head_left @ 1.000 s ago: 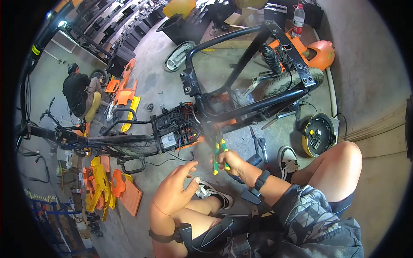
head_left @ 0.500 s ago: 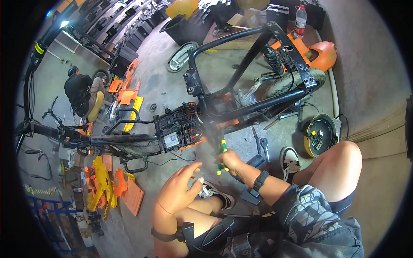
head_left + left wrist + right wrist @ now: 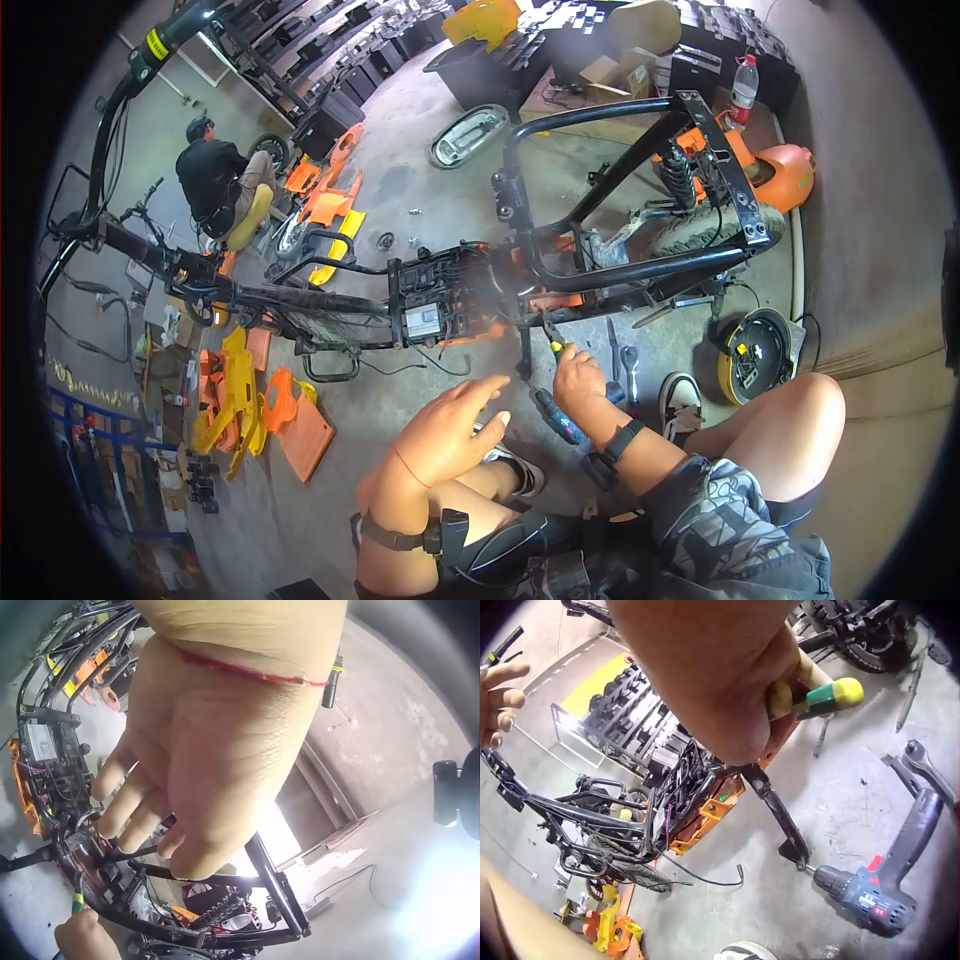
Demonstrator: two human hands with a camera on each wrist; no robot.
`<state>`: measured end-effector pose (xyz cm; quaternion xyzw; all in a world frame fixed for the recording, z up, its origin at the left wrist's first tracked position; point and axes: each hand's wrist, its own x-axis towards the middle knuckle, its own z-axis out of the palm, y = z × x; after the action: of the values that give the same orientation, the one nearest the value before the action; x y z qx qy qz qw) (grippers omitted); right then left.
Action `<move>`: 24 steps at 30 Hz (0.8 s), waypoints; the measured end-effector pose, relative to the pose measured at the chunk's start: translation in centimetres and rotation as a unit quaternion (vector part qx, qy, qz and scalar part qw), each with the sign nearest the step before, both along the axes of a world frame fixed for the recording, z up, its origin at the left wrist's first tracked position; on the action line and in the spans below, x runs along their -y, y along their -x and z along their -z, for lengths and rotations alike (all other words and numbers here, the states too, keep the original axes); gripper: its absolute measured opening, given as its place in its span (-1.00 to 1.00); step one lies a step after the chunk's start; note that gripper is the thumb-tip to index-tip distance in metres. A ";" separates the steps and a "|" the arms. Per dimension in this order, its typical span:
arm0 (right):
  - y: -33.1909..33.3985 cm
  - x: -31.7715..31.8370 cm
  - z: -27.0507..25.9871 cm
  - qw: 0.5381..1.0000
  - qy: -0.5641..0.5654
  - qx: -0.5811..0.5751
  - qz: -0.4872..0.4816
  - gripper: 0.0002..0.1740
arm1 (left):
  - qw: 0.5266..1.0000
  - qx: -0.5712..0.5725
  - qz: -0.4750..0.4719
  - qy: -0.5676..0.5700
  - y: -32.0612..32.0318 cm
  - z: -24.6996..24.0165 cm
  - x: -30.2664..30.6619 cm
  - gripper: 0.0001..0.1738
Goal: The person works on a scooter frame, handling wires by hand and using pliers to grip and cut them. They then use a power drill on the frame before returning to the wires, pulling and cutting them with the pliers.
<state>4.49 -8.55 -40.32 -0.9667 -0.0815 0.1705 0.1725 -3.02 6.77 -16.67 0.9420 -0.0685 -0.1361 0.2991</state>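
Note:
My right hand (image 3: 579,383) grips pliers with green and yellow handles (image 3: 832,697), their jaws up against the lower edge of the black vehicle frame (image 3: 640,266). In the right wrist view the fingers curl round the handles, whose ends stick out past the palm. My left hand (image 3: 452,430) hangs in the air to the left of the right one, fingers loosely bent and holding nothing; the left wrist view shows its palm (image 3: 217,750) and relaxed fingers. Beyond it lies the open compartment with wiring and a silver box (image 3: 423,320).
A blue cordless drill (image 3: 870,896) lies on the floor beside a ratchet wrench (image 3: 630,368). On the right is a yellow-rimmed bowl of small parts (image 3: 728,370). Orange and yellow panels (image 3: 235,390) lie at left, and another person (image 3: 215,180) sits further back.
My right hand has moved right with the pliers, bringing them to the frame, and the drill beneath shows more. The head view has shifted, so the frame appears further right and lower.

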 end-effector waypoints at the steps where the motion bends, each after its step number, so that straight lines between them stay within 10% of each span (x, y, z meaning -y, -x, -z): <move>1: -0.1 0.1 0.0 0.998 0.050 0.024 -0.013 -0.45 | 1.000 0.006 0.003 0.007 0.1 0.1 0.0 -0.48; 6: -0.5 0.3 0.3 0.998 0.028 0.060 -0.009 -0.54 | 1.000 0.019 0.014 -0.007 0.2 0.6 -0.3 -0.48; 9: -1.5 0.0 1.1 0.962 -0.223 -0.137 0.077 -0.61 | 1.000 0.016 0.011 -0.005 0.2 0.6 -0.3 -0.48; 10: -1.5 -0.3 1.6 0.810 -0.468 -0.309 0.174 -0.59 | 1.000 0.018 0.018 0.002 0.1 0.6 -0.2 -0.48; 11: -1.5 -0.6 1.2 0.559 -0.653 -0.445 0.250 -0.56 | 0.999 0.021 0.024 0.009 0.1 0.6 -0.2 -0.49; 12: -1.3 -0.7 0.8 0.427 -0.731 -0.469 0.251 -0.54 | 0.999 0.025 0.020 0.010 0.1 0.5 -0.2 -0.49; 16: -0.9 -1.4 -0.8 0.154 -0.820 -0.440 0.332 -0.44 | 1.000 -0.005 0.028 -0.007 0.0 0.2 0.4 -0.51; 21: -0.7 -3.0 -0.9 0.201 -0.819 -0.434 0.317 -0.46 | 0.999 -0.005 0.034 0.022 -0.3 0.5 -0.2 -0.50; 24: -1.4 -3.8 -0.9 0.334 -0.768 -0.438 0.327 -0.58 | 1.000 -0.003 0.029 -0.007 -0.5 1.1 -0.9 -0.51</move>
<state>5.86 -4.78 -39.43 -0.1429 0.2331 0.3614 0.8914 -2.49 7.64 -17.72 0.9411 -0.0943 -0.1480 0.2890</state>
